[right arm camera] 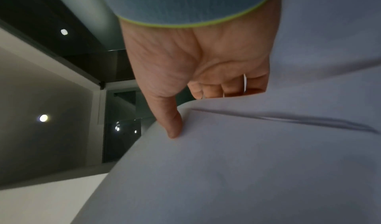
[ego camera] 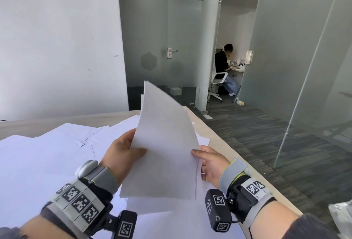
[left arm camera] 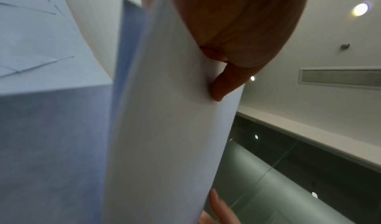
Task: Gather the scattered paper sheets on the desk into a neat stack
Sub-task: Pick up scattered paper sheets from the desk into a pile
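The fingers [right arm camera: 214,89] of the right hand [ego camera: 211,164] curl behind the right edge of the held sheets [ego camera: 163,153] while its thumb presses the front face, a pinch that the right wrist view shows plainly; the left hand [ego camera: 122,149] does the same on the left edge, thumb laid across the front and the other fingers hidden behind the paper. The held sheets stand nearly upright and slightly bowed above the desk [ego camera: 219,136], their lower edge just over the loose sheets [ego camera: 47,153] that lie overlapping and askew on it, spreading left of the held sheets and under them. The step in hand looks like squaring the gathered bundle: it would go best with both pinches eased a little so the pages can slide, the bottom edge tapped on the desk, then the side edges nudged flush, since a tight grip locks in any offset. The head view alone shows how much paper remains scattered, so the task seems well short of done. The left wrist view shows a second sheet edge standing out behind the front page, so the bundle is not yet flush. The right wrist view shows separate page edges fanning beside the thumb.
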`<state>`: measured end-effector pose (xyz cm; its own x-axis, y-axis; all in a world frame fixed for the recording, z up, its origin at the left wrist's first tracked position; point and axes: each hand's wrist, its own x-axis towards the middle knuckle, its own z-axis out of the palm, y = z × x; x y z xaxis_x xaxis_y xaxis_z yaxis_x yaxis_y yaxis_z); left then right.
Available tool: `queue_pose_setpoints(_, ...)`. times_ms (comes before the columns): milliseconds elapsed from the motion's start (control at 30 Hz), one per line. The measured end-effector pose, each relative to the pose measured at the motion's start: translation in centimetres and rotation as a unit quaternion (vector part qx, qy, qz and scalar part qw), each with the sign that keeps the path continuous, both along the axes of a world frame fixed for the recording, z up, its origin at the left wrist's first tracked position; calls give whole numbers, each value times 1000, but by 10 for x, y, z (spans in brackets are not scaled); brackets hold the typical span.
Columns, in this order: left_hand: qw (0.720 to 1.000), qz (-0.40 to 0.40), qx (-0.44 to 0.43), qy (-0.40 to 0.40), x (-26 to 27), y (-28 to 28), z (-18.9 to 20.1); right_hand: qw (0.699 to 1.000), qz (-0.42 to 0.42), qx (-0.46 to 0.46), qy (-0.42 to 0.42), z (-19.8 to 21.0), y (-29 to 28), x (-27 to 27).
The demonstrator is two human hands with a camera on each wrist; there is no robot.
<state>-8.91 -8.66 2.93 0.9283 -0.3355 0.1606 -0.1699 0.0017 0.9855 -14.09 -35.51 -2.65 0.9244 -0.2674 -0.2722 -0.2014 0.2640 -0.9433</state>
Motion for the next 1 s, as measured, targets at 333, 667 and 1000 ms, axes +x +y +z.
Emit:
queue_pose_setpoints(333,994,71,-82,-25,13,39,6,969,-24,-77,-232,33,48,15)
queue_pose_setpoints(667,992,72,-88,51,8,45,-26,978,22,-79,-193,12,66,0)
queue_pose_setpoints(1000,990,76,-26,118,5,65,-34,967,-7,-234,-103,-6,58,4)
